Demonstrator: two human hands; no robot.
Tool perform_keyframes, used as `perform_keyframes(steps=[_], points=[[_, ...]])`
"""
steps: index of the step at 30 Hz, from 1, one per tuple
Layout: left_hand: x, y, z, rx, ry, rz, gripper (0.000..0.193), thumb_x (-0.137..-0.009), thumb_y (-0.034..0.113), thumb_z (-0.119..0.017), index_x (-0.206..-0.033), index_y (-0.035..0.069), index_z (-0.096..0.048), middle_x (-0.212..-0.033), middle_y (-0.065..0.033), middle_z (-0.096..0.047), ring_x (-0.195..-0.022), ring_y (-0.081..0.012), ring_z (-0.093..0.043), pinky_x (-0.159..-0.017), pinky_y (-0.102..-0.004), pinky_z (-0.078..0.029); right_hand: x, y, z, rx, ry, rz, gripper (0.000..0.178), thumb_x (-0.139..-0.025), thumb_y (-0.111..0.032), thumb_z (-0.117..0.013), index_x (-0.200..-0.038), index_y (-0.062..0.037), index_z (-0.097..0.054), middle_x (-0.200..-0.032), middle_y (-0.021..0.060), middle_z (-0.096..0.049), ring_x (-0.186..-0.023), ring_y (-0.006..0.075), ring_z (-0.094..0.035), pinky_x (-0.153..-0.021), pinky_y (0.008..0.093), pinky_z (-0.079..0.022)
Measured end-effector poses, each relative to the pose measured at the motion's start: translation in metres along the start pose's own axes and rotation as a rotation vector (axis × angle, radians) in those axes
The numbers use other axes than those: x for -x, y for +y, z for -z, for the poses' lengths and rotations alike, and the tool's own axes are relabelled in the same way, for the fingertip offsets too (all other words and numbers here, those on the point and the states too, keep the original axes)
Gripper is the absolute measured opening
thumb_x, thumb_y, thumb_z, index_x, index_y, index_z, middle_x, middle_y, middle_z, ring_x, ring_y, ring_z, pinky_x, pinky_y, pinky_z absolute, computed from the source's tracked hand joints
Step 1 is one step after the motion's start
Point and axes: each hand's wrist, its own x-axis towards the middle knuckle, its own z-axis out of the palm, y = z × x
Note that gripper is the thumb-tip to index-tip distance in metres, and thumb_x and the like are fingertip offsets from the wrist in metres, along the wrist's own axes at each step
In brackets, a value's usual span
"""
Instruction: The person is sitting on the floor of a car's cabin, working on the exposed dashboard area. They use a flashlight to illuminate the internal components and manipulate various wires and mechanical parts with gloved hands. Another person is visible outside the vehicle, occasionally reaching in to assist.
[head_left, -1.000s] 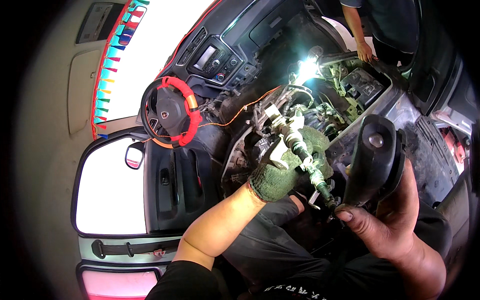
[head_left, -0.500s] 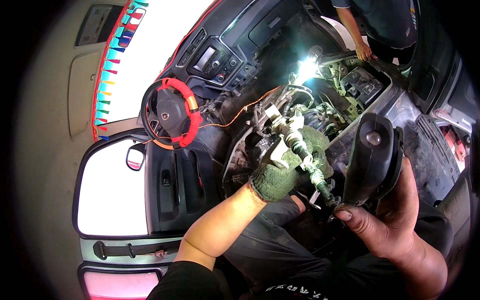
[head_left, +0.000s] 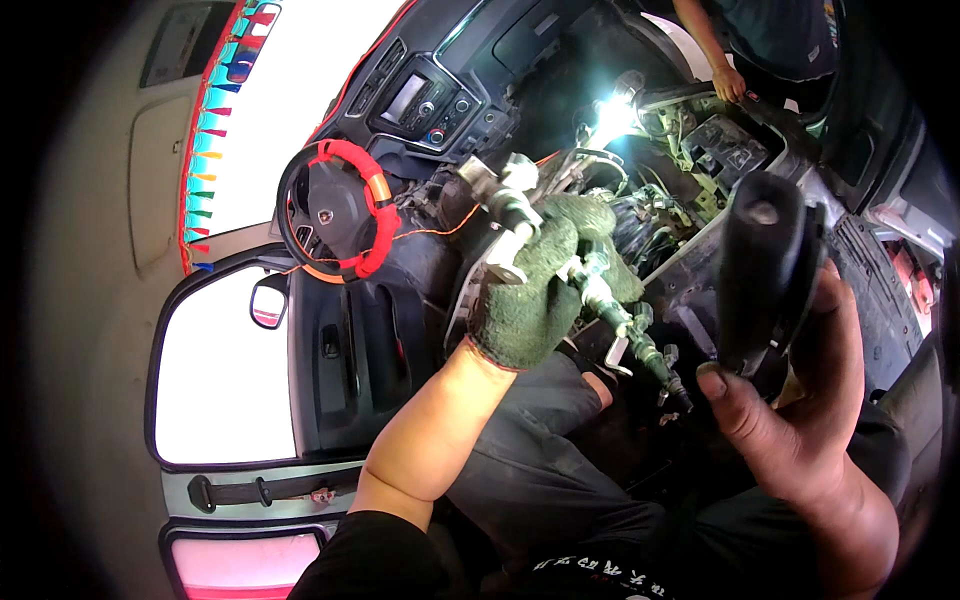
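Note:
My left hand point(head_left: 525, 305), in a dark green knit glove, is closed around a fuel rail point(head_left: 603, 298), a long metal pipe with fittings and bracket tabs. The rail slants from upper left to lower right above the open engine bay point(head_left: 650, 215), and the glove hides part of its middle. My bare right hand point(head_left: 800, 430), its thumb smudged dark, grips a black handheld device point(head_left: 760, 280) with a rounded body and a small round lens-like spot near its top. What kind of device it is, I cannot make out. It stands upright, apart from the rail's lower end.
A bright lamp point(head_left: 615, 118) shines over the engine bay. Left of it are a red-wrapped steering wheel point(head_left: 360, 160), the dashboard point(head_left: 480, 70) and the driver's door point(head_left: 345, 360). At the upper right, another person's hand point(head_left: 728, 84) rests by the bay's edge. An orange wire point(head_left: 430, 232) crosses the cabin.
My left hand has moved the fuel rail up and to the left. My right hand has shifted slightly right and down with the black device.

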Motion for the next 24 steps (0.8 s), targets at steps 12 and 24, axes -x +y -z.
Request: perform_keyframes(steps=[12,24], points=[[0.001,0.015,0.009,-0.048,0.125,0.104,0.023,-0.095,0.013,-0.055,-0.112,-0.002,-0.06,-0.081,-0.007,-0.057,-0.069,-0.0178,-0.056,-0.064,-0.0327,-0.051,0.002,0.007,-0.005,0.174,-0.077,0.115,0.068,-0.076,-0.02,-0.082,-0.125,0.0047,-0.042,-0.114,0.0126,-0.047,-0.102,0.0203,-0.052,-0.09,0.0312,-0.042],[0.001,0.015,0.01,-0.215,-0.133,-0.179,0.019,-0.095,-0.006,-0.049,-0.112,-0.003,-0.057,-0.086,-0.0063,-0.058,-0.072,-0.0126,-0.056,-0.067,-0.0277,-0.051,0.001,0.001,-0.002,0.221,-0.137,0.141,0.074,-0.077,-0.024,-0.083,-0.129,0.0066,-0.039,-0.119,0.0145,-0.045,-0.109,0.022,-0.051,-0.095,0.0319,-0.042]])
